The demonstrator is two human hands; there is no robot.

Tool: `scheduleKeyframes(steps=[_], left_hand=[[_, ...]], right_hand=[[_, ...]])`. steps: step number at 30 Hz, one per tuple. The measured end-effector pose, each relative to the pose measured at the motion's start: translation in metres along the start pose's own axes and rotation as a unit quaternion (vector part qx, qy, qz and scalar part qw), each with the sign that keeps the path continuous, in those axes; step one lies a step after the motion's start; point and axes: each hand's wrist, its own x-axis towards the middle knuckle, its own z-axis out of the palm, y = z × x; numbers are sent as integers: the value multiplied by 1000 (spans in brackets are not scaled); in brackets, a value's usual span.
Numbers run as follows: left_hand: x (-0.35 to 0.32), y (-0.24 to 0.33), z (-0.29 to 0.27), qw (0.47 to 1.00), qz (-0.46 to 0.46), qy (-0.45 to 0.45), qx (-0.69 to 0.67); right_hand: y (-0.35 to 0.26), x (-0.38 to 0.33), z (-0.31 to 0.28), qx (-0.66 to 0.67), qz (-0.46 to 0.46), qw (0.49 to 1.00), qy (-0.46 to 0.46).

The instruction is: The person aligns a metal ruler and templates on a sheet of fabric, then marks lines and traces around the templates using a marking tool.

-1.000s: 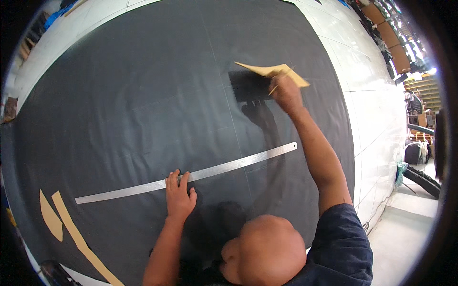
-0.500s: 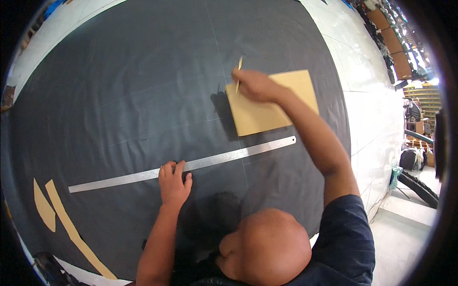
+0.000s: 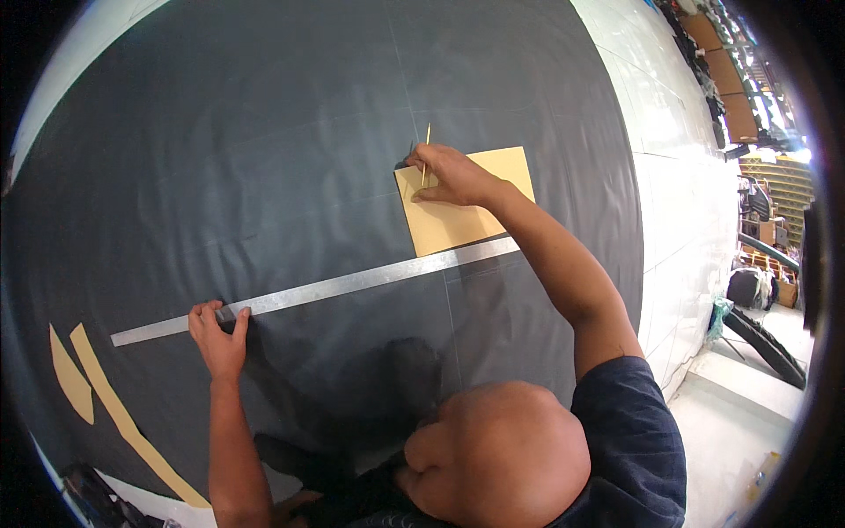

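Note:
A long steel ruler (image 3: 352, 283) lies slantwise across a large black sheet (image 3: 290, 194), its right end rising away from me. Near the ruler's left end, my left hand (image 3: 218, 345) grips it between thumb and fingers. My right hand (image 3: 462, 179) rests over the left part of a yellow card rectangle (image 3: 462, 227) and has a thin yellow pencil (image 3: 428, 136) between its fingers, tip upward. The card's near edge lies along the ruler's far edge. Part of the card and the ruler's right end are hidden by my right hand and forearm.
Two cut yellow card pieces, a short curved one (image 3: 70, 374) and a long bent strip (image 3: 123, 418), lie at the left. Faint pale lines cross the sheet. White tiled floor (image 3: 678, 194) borders it on the right, with a black folded stand (image 3: 764, 348) farther off.
My left hand has slid left along the ruler. My right hand and the card have come left and nearer, and the card now meets the ruler. The view has shifted slightly.

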Motion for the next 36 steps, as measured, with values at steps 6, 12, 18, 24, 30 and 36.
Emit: scheduleKeyframes(steps=[6, 12, 18, 24, 30, 36], left_hand=[[-1, 1, 5, 999, 32, 35, 0], [-18, -3, 2, 1000, -8, 2, 24], [-24, 0, -1, 1000, -6, 14, 10], [-26, 3, -1, 1000, -19, 5, 8], [-31, -9, 4, 1000, -6, 26, 11], [-30, -1, 6, 1000, 0, 26, 5]], right_hand=[[0, -15, 2, -6, 17, 1000, 12], [-4, -22, 10, -36, 14, 999, 22], [-8, -24, 8, -37, 26, 999, 14], [-10, -29, 11, -62, 22, 997, 28], [-16, -31, 12, -44, 15, 998, 39], [-10, -35, 14, -67, 18, 997, 44]])
